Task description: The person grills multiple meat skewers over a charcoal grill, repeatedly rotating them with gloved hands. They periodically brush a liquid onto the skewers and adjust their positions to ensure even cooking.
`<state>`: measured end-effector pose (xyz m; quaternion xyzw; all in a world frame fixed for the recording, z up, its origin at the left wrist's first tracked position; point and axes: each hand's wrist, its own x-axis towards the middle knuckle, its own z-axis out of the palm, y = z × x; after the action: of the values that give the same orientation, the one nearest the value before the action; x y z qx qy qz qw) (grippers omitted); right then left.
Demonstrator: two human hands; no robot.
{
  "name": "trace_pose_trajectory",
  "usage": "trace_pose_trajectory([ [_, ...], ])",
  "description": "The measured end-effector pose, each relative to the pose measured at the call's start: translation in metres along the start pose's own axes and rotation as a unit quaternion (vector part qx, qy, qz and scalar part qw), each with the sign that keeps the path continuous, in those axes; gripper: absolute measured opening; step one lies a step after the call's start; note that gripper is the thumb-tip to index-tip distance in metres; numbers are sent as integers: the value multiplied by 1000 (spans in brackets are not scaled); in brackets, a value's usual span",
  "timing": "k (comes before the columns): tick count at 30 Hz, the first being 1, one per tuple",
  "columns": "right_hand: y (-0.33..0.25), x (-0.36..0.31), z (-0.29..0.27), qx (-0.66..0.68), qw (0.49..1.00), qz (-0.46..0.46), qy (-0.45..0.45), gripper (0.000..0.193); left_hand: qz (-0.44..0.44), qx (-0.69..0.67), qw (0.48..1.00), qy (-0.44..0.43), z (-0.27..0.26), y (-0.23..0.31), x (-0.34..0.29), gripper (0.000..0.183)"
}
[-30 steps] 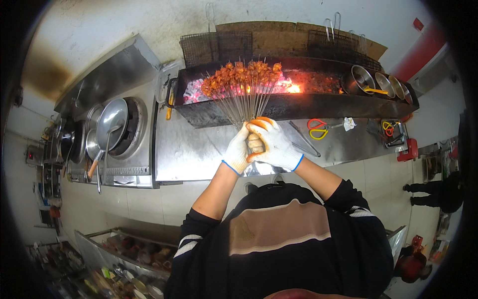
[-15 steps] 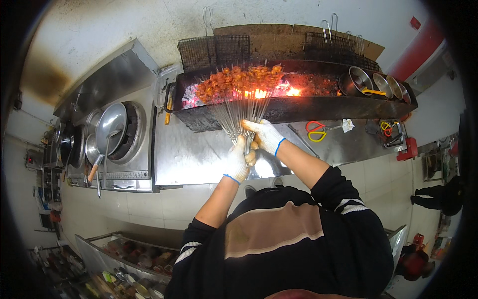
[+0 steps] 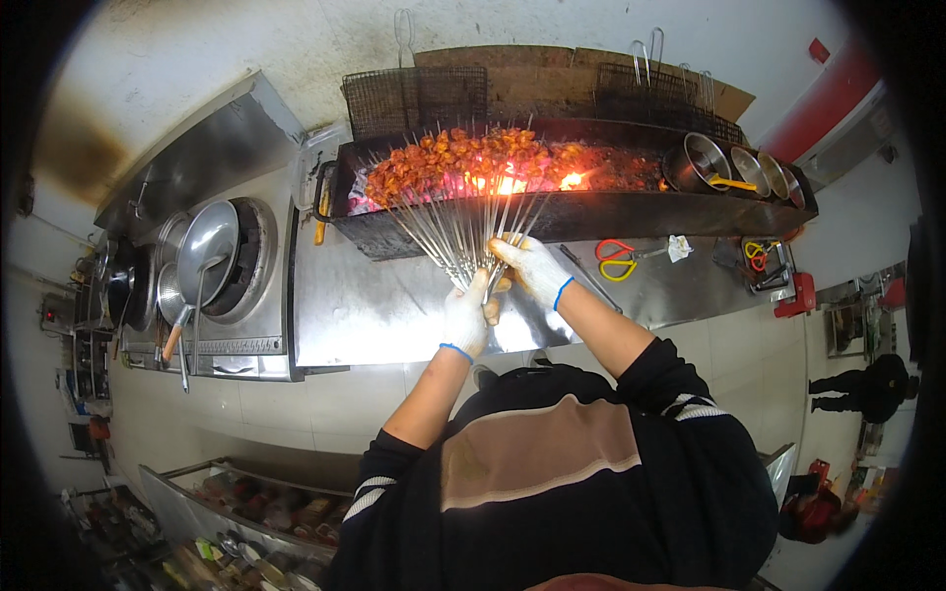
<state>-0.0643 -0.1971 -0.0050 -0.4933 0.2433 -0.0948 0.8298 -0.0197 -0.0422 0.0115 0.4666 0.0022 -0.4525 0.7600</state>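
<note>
A fan of metal skewers (image 3: 460, 225) reaches from my hands over the long black charcoal grill (image 3: 434, 239). Reddish-brown chunks of meat (image 3: 463, 158) cover their far ends, above glowing coals and flames. Both hands wear white work gloves with blue cuffs. My left hand (image 3: 468, 315) is closed round the bunched handle ends. My right hand (image 3: 530, 268) grips the skewers a little farther up, on the right side of the bunch. Some fingertips are hidden behind the skewers.
Red-and-yellow scissors (image 3: 619, 261) and a crumpled white tissue (image 3: 679, 247) lie on the steel counter (image 3: 365, 315). Metal pots (image 3: 702, 163) stand at the grill's right end. A wok (image 3: 214, 241) rests on the stove at left. Wire grill baskets (image 3: 419, 101) lean behind the grill.
The skewers have fanned wider and shifted slightly left over the coals. My right hand has moved a little on the bunch; both hands keep their hold.
</note>
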Motion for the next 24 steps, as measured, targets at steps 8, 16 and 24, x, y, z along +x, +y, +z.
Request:
trace_pose_trajectory([
  [8,3,6,-5,52,990,69,-111,26,-14,7,1000,-12,-6,1,1,32],
  [16,8,7,-5,38,989,64,-126,20,-23,41,998,-52,-19,4,4,29],
  [24,14,13,17,149,966,171,-125,28,-63,-41,997,-32,-19,-6,6,46],
])
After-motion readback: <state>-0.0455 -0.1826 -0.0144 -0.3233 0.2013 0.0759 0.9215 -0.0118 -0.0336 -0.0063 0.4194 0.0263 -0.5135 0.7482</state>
